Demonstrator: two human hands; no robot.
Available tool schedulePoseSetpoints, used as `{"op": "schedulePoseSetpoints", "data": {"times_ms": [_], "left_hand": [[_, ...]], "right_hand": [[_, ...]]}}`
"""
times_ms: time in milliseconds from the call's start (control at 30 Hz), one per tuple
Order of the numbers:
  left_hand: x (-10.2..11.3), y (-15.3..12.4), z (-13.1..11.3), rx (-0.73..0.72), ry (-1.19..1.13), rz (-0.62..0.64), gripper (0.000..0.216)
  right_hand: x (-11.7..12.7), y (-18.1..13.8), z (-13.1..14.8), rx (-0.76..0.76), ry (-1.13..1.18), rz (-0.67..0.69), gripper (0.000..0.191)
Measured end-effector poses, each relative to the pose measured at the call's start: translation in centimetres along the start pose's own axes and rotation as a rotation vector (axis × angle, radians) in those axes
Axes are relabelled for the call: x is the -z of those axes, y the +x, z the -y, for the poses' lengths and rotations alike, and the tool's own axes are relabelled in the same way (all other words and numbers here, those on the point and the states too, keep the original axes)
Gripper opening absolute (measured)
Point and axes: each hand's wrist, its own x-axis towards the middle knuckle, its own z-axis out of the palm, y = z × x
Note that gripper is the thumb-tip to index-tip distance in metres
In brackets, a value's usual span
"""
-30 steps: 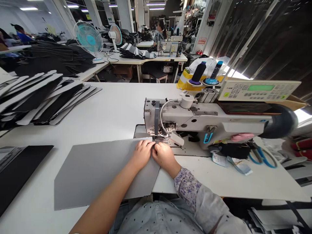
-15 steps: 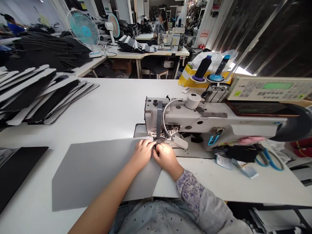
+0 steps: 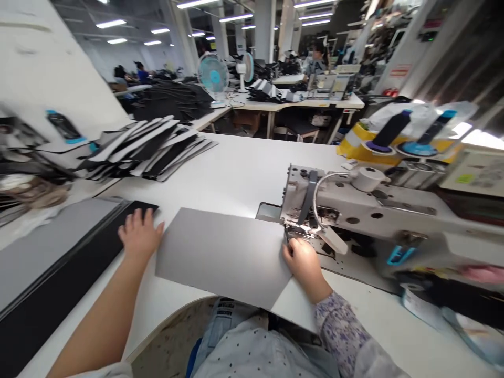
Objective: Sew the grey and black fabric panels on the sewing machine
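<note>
A grey flat panel lies on the white table with its right corner under the sewing machine head. My right hand rests on that corner by the needle, fingers curled and pressed on the panel. My left hand is out to the left, fingers spread flat on the edge of a black panel that lies on the table's left side, just clear of the grey panel's left edge.
A fanned stack of black and grey panels lies at the back left. Thread cones stand behind the machine. Fans, more tables and other people at work are farther back. The table's curved front edge is near my body.
My left hand left the needle area and swung left onto the black panel. The head turned left, shifting the view. My right hand stayed at the grey panel's corner.
</note>
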Motion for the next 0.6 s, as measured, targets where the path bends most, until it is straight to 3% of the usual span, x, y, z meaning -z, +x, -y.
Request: {"op": "schedulePoseSetpoints", "data": {"times_ms": [67,167,300,467,600], "left_hand": [[0.6,0.1,6.0,0.22,0.08,0.155,0.066],[1.2,-0.7,10.7,0.21,0.127,0.368,0.059],[2.0,-0.7,11.2,0.083,0.175,0.424,0.051],[3.1,-0.5,10.8,0.086,0.258,0.276,0.048],[3.6,-1.0,10.5,0.083,0.216,0.275,0.043]], "right_hand": [[-0.2,-0.2,-0.1,0.017,0.009,0.002,0.028],[-0.5,-0.6,-0.2,0.03,0.013,0.011,0.029],[-0.8,-0.8,-0.4,0.03,-0.002,0.014,0.032],[-1.0,-0.9,-0.5,0.039,-0.008,0.021,0.033],[-0.7,-0.7,-0.4,0.034,-0.009,0.016,0.03]]}}
